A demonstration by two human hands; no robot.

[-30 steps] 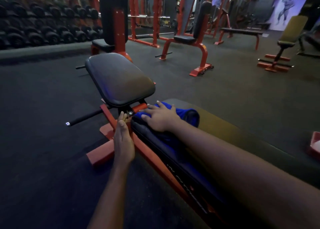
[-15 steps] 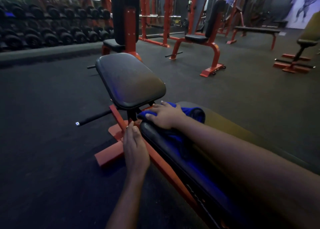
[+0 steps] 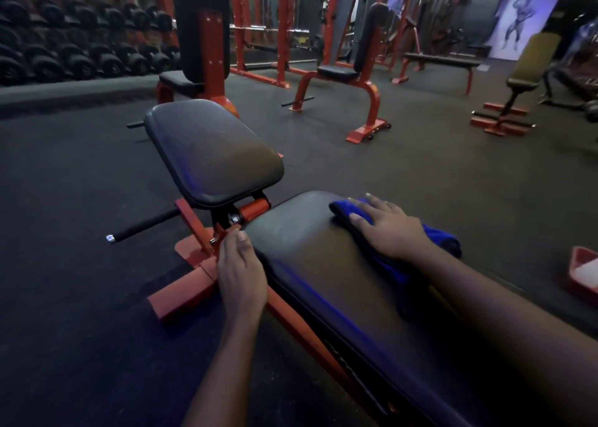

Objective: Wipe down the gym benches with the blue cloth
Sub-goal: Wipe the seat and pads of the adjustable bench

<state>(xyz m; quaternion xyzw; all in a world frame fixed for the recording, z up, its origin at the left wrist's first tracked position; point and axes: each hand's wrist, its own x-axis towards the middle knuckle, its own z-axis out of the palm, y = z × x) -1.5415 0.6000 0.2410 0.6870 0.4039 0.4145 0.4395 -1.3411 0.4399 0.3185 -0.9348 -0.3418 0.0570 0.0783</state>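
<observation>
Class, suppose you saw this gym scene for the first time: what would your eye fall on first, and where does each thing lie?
The blue cloth stands out, pressed flat under the right hand on the long black bench pad in the foreground. Next, the left hand has its fingertips at the red frame beside that pad, just below the seat pad.

Count: two hands (left hand (image 3: 241, 274), right hand (image 3: 390, 231)), one blue cloth (image 3: 441, 240), one red tray (image 3: 573, 266) at the right edge of the floor (image 3: 420, 174), one poster (image 3: 521, 19) on the far wall. Five benches: near bench (image 3: 191, 287) with two pads (seat pad (image 3: 210, 155), back pad (image 3: 307, 252)), nearer upright bench (image 3: 200, 29), farther upright bench (image 3: 338, 71), flat bench (image 3: 443, 60), incline bench (image 3: 534, 61) toward the floor's far right corner. Dumbbells (image 3: 77, 64) along the floor's far left edge: several rows, too dim to count.
</observation>
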